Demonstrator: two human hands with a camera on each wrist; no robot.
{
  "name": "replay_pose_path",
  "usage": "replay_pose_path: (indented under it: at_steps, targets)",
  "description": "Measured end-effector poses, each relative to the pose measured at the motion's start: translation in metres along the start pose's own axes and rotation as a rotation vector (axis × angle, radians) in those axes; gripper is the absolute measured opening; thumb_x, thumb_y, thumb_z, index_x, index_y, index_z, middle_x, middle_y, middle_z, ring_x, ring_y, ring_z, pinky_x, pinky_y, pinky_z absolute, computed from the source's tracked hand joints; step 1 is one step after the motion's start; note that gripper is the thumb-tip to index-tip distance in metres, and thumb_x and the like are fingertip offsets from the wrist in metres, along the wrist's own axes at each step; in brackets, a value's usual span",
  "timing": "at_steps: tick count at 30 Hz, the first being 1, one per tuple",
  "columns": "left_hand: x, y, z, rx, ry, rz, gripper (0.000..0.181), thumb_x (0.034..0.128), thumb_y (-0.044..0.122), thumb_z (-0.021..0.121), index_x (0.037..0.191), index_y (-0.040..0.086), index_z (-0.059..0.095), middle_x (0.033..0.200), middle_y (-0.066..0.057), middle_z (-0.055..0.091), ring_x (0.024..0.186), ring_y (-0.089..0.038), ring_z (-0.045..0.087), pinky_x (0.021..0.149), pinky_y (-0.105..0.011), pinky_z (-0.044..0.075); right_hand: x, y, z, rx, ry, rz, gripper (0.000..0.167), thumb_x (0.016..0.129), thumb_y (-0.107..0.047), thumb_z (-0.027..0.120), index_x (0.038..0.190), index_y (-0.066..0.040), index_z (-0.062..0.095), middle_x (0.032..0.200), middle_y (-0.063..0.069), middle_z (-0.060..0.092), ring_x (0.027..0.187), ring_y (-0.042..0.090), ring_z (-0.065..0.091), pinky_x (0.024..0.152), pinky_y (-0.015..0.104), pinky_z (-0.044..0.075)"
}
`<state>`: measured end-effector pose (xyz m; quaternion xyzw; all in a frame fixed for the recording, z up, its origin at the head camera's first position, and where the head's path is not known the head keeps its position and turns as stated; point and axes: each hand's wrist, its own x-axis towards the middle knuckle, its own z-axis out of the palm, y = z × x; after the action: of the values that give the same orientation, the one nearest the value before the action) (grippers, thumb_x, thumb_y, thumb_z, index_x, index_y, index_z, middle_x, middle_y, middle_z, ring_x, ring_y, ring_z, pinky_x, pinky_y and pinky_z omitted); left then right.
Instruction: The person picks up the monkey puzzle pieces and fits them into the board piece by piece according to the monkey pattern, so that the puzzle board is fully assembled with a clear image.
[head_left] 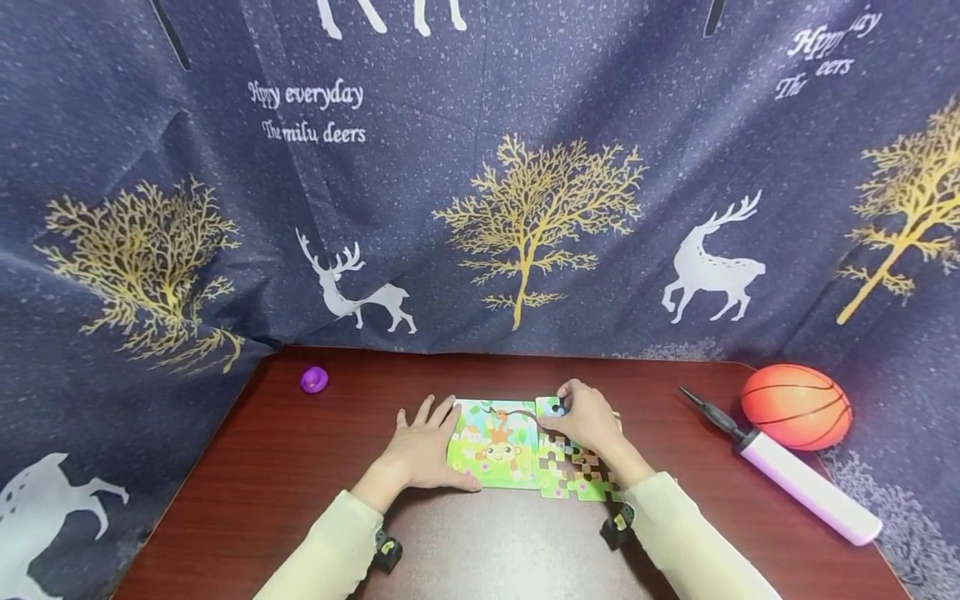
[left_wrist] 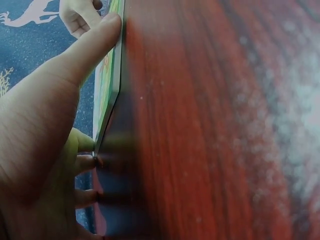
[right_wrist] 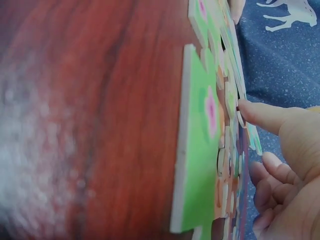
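Observation:
A flat picture board (head_left: 495,450) with a hanging monkey lies on the table. My left hand (head_left: 427,446) rests along its left side, fingers spread and thumb on the near edge; the thumb (left_wrist: 107,30) shows on that edge in the left wrist view. Right of the board lies a partly joined jigsaw puzzle (head_left: 557,479) with gaps between some pieces. My right hand (head_left: 588,421) is over its upper part, thumb and index finger pinching a puzzle piece (head_left: 546,406) at the top left corner. In the right wrist view the right hand's other fingers (right_wrist: 267,192) are curled.
A small purple object (head_left: 314,380) sits at the back left of the brown table (head_left: 247,500). On the right lie an orange basketball (head_left: 797,407) and a pink hand pump (head_left: 810,487) with a black nozzle. A dark blue printed curtain (head_left: 420,200) hangs behind.

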<state>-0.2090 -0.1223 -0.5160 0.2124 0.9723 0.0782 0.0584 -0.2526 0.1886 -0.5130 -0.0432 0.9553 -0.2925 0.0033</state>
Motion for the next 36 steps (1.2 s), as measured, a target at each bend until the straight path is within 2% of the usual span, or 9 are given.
replay_pose_path:
  at_steps: [8,17,22,25,28,33,36]
  targets:
    - [0.0,0.0,0.001,-0.005,0.003,0.002,0.137,0.0604,0.094,0.068,0.164,0.01,0.032,0.171,-0.009,0.023,0.155,-0.041,0.019,0.108,-0.08,0.023,-0.001,-0.004,-0.002,0.068,0.0,-0.043,0.039,0.083,-0.027,0.088,0.106,-0.011,0.06,0.088,0.0,0.058,0.07,0.018,0.048,0.069,0.037,0.041]
    - [0.001,-0.001,0.002,0.004,0.001,-0.003,0.138,0.0599,0.095,0.066,0.164,0.011,0.031,0.171,-0.008,0.023,0.155,-0.041,0.019,0.109,-0.08,0.023,0.0,-0.002,-0.002,0.117,0.001,-0.032,0.041,0.09,-0.023,0.082,0.124,-0.006,0.067,0.088,-0.003,0.063,0.066,0.015,0.052,0.069,0.036,0.043]
    - [0.002,-0.002,0.004,0.007,0.002,-0.003,0.139,0.0595,0.096,0.066,0.164,0.011,0.031,0.171,-0.008,0.023,0.155,-0.041,0.019,0.108,-0.079,0.023,-0.001,-0.002,-0.002,0.155,0.023,-0.039,0.023,0.096,-0.021,0.074,0.116,-0.008,0.072,0.091,-0.001,0.069,0.062,0.016,0.053,0.06,0.034,0.042]
    - [0.002,-0.002,0.004,0.009,0.006,-0.001,0.139,0.0591,0.096,0.066,0.164,0.012,0.032,0.171,-0.008,0.024,0.155,-0.041,0.02,0.108,-0.079,0.024,-0.003,0.0,-0.004,0.179,0.03,-0.04,0.018,0.098,-0.019,0.071,0.113,-0.011,0.074,0.093,0.0,0.072,0.058,0.016,0.052,0.051,0.032,0.04]
    - [0.002,-0.001,0.003,0.01,0.011,0.0,0.139,0.0588,0.096,0.067,0.164,0.012,0.032,0.17,-0.008,0.024,0.155,-0.041,0.02,0.108,-0.079,0.024,-0.003,0.0,-0.006,0.196,0.022,-0.039,0.016,0.099,-0.018,0.069,0.113,-0.013,0.075,0.088,0.0,0.072,0.052,0.016,0.051,0.046,0.031,0.037]
    - [0.001,0.0,0.001,0.0,0.01,-0.003,0.138,0.0591,0.094,0.068,0.164,0.011,0.033,0.17,-0.008,0.025,0.154,-0.042,0.02,0.108,-0.08,0.023,-0.005,0.0,-0.011,0.226,-0.004,-0.031,0.016,0.102,-0.019,0.067,0.113,-0.013,0.075,0.077,0.002,0.069,0.051,0.017,0.054,0.048,0.032,0.04]
    - [0.0,0.0,0.0,-0.004,0.001,-0.005,0.138,0.0597,0.094,0.068,0.164,0.011,0.032,0.17,-0.008,0.024,0.155,-0.042,0.02,0.109,-0.079,0.023,-0.006,0.0,-0.013,0.256,-0.007,-0.01,0.016,0.102,-0.019,0.066,0.113,-0.012,0.075,0.082,0.004,0.071,0.055,0.019,0.057,0.052,0.034,0.044]
